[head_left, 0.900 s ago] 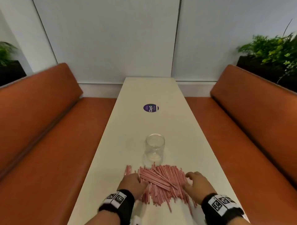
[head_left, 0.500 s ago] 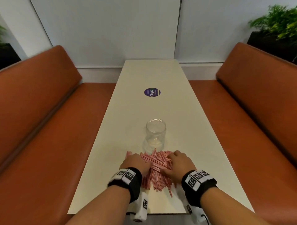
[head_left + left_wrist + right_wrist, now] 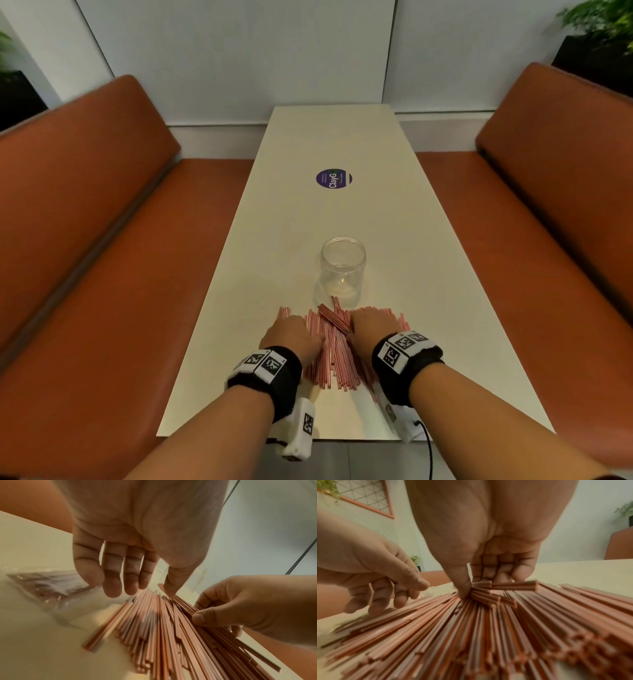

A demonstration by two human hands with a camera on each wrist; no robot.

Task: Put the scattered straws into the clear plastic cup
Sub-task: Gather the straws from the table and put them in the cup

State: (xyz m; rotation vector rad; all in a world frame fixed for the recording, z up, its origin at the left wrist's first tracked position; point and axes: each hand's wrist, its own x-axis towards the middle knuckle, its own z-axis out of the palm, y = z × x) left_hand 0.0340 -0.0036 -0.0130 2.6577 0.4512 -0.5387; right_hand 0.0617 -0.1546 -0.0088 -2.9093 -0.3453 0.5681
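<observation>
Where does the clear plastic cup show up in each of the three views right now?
Head: clear plastic cup stands upright and empty at table centre, just beyond the straws.
Left wrist: only a faint clear edge behind the left hand's thumb, likely the cup.
Right wrist: not in view.
Shared landmark: the straw pile, with the left hand and right hand on it.

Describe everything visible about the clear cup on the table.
The clear plastic cup stands upright on the cream table, just beyond the pile of straws. It looks like transparent plastic, cylindrical with a slightly narrowed open rim. It is empty. A few straw tips reach its base; neither hand touches it.
</observation>
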